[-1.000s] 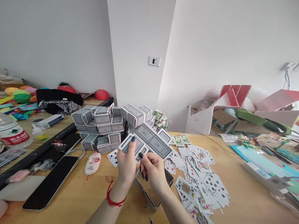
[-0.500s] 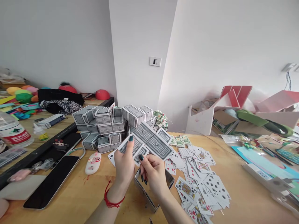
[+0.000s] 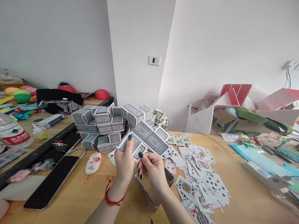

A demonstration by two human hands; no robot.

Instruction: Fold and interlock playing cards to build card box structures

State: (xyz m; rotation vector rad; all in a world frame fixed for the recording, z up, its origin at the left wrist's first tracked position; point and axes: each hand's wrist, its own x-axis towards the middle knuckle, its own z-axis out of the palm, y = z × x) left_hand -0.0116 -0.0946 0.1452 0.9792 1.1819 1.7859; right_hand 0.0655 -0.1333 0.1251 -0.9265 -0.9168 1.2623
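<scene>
My left hand (image 3: 125,163) is closed on a piece made of joined playing cards (image 3: 151,139), grey-patterned backs toward me, its thumb pressed flat on top. My right hand (image 3: 150,168) pinches the near corner of the same piece between thumb and fingers; the fingertips are partly hidden. Below my hands an open frame of folded cards (image 3: 149,199) lies on the table. Loose face-up playing cards (image 3: 203,183) spread to the right of my right hand. Behind the held piece stand stacked blocks folded from cards (image 3: 105,123).
A white computer mouse (image 3: 92,163) and a black phone (image 3: 52,182) lie to the left. Bundles of green cards (image 3: 178,140) sit behind the loose cards. A power strip (image 3: 266,177) is at the right. A plastic bottle (image 3: 14,133) stands far left.
The held piece has tilted slightly and shifted a little left, and my right fingers have moved slightly at its near corner. The table things stay as they were.
</scene>
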